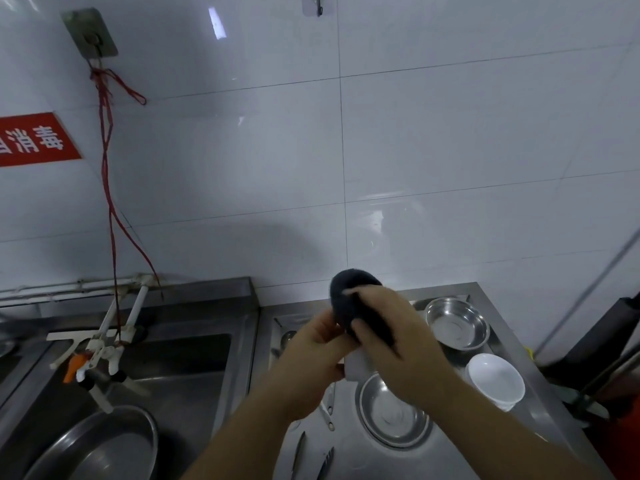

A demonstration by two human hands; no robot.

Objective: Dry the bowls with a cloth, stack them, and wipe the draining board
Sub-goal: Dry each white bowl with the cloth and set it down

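Observation:
Above the draining board [460, 455] I hold a white bowl [356, 368], mostly hidden by a dark cloth [351, 289] wrapped over it. My left hand [311, 346] grips the bowl from the left. My right hand [394, 337] grips the cloth and presses it against the bowl. On the board below lie a steel bowl [393, 415], a second steel bowl [457, 323] farther back, and a white bowl [495, 379] at the right that seems to sit on another white one.
Tongs and other utensils [329, 415] lie on the board's left part. A deep sink [194, 355] at the left holds a large steel basin [104, 448] under a tap [104, 351]. The tiled wall stands close behind. Dark objects crowd the right edge.

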